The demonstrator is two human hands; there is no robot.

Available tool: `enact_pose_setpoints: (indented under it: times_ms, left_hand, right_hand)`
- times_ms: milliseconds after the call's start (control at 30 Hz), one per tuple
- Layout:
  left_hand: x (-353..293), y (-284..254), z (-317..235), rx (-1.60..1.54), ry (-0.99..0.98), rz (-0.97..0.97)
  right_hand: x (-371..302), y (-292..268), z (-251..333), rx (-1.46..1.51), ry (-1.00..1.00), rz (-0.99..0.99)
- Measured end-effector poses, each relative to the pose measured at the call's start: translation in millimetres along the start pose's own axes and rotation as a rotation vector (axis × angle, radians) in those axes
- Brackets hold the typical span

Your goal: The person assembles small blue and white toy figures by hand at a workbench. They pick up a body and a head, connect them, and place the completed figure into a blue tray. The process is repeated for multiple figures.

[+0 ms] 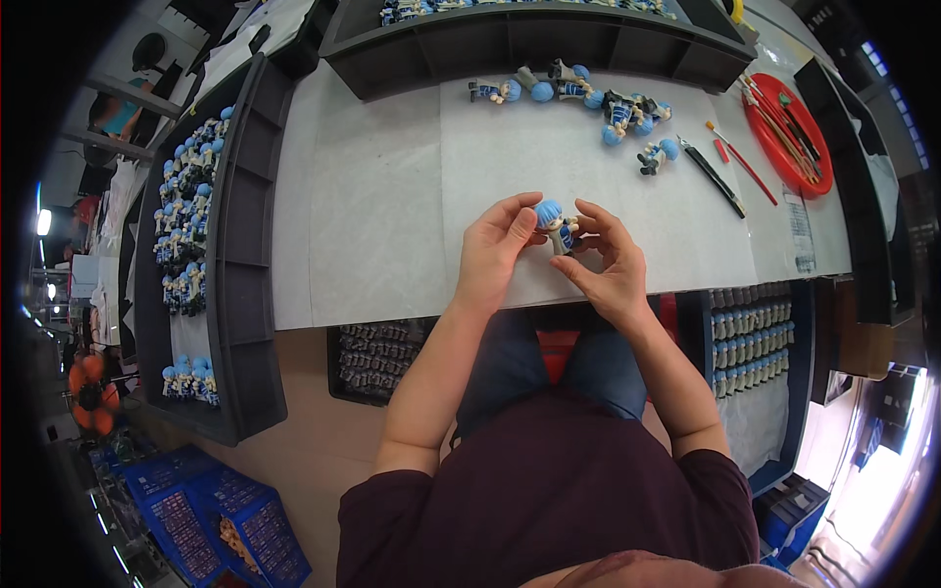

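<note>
Maroon sleeves and bare forearms come up from the lower edge to the near rim of the white desk [372,235]. Both hands meet there around one small blue-haired figurine [557,227]: the left hand [493,253] pinches it at the head side with thumb and forefinger, and the right hand [610,263] curls closed about its body, holding it just above the desk. It looks like a fitting or checking step on this single piece; the next move seems to call for a firm pinch and a careful turn. Farther back, more blue-haired figurines [578,98] lie loose. To the right sit a dark hand tool [714,178] and a red tray [789,137] of brushes.
</note>
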State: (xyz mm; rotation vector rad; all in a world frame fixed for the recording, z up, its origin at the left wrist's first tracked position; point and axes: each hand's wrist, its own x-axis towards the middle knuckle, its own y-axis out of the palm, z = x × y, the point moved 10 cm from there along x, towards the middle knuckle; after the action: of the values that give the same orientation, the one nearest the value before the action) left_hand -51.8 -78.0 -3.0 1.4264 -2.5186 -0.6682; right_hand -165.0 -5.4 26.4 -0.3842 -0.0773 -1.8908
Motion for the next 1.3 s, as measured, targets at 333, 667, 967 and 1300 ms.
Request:
enact_pose_setpoints:
  times_ms: [333,667,967,1300]
  left_hand:
    - [0,-5,5,-0.086,-0.034,0.006]
    - [0,-4,3,-0.104,-0.014,-0.016]
    - [1,-5,1,-0.061,-0.032,-0.055]
    - [2,-9,6,-0.01,-0.05,-0.073]
  right_hand:
    - [2,3,1,0.051,0.028,0.055]
    - [1,4,-6,0.108,0.096,0.074]
    - [0,3,-3,0.147,0.065,0.075]
    - [0,2,-4,0.142,0.025,0.086]
